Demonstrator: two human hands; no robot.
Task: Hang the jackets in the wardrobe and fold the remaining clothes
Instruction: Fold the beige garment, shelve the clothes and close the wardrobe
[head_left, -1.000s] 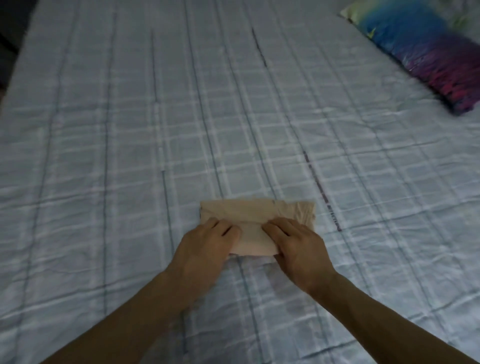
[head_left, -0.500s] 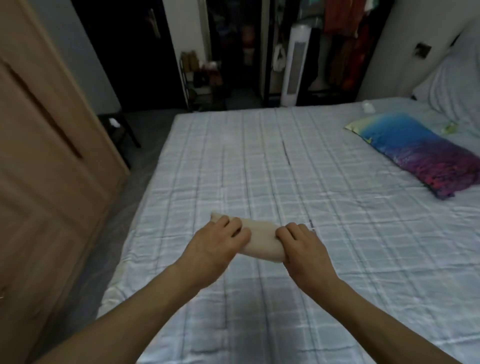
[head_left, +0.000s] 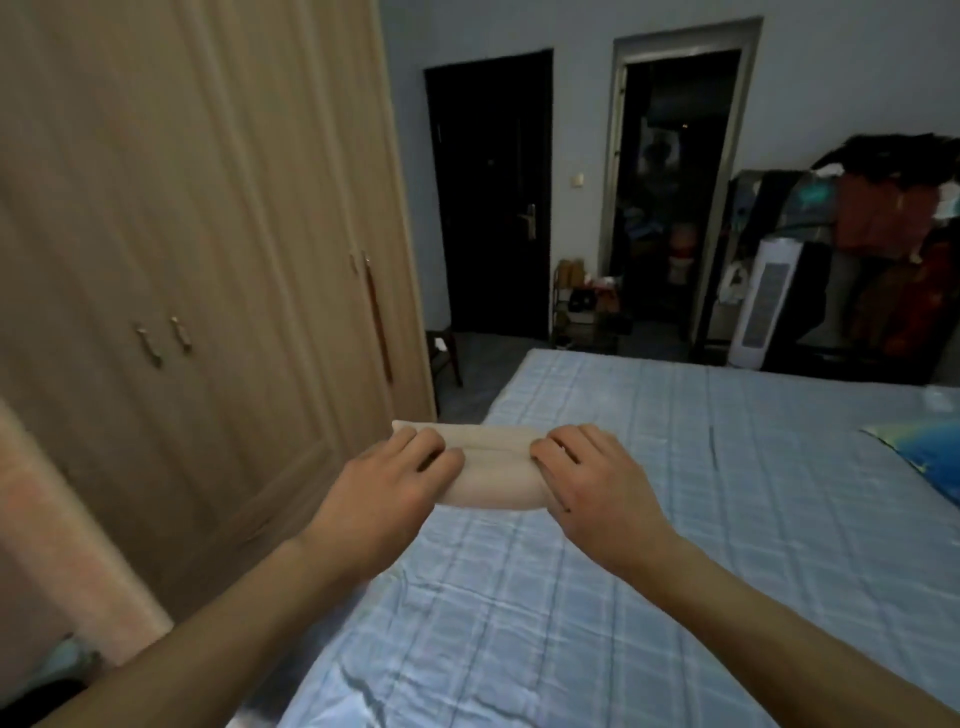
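Note:
A small beige folded garment (head_left: 493, 470) hangs in the air above the left edge of the bed (head_left: 649, 571). My left hand (head_left: 387, 486) grips its left end, fingers curled over the top. My right hand (head_left: 597, 480) grips its right end the same way. The garment is a flat, compact bundle; its underside is hidden. The wooden wardrobe (head_left: 197, 270) stands to the left with its doors closed.
The bed has a pale blue checked sheet, and a blue pillow (head_left: 930, 457) lies at its right edge. Two dark doorways (head_left: 491, 197) open in the far wall. A white tower fan (head_left: 761, 312) and a rack of hanging clothes (head_left: 883, 249) stand at the far right.
Both hands have lifted the folded garment off the bed and carried it leftward. My view has risen from the sheet and turned towards the wardrobe and the far wall.

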